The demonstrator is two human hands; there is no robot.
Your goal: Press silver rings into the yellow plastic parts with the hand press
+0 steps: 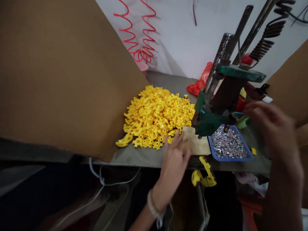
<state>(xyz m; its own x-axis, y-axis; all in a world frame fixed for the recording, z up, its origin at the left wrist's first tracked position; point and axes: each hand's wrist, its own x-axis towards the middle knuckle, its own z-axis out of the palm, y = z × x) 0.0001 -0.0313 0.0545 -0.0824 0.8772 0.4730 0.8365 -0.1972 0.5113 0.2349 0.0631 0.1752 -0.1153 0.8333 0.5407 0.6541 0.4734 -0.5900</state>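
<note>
My left hand (175, 158), wearing a pale bracelet, reaches over the front of a heap of small yellow plastic parts (158, 115). Its fingers are spread, at the left edge of a flat tan board (198, 144), and nothing shows in them. Raised at the right, my right hand (276, 128) is blurred, fingers bent beside the green hand press (211, 123); whether it grips anything is unclear. The press tip stands above the board. Just right of the board, a blue tray (249, 157) holds many small shiny metal pieces.
A big cardboard sheet (60, 73) walls off the left side. Under the table's front edge hangs a yellow clamp-like piece (208, 176). Behind the press lies a red plastic bag (198, 85). Red coiled hoses (149, 32) hang on the wall, and a pale cable (103, 183) dangles below.
</note>
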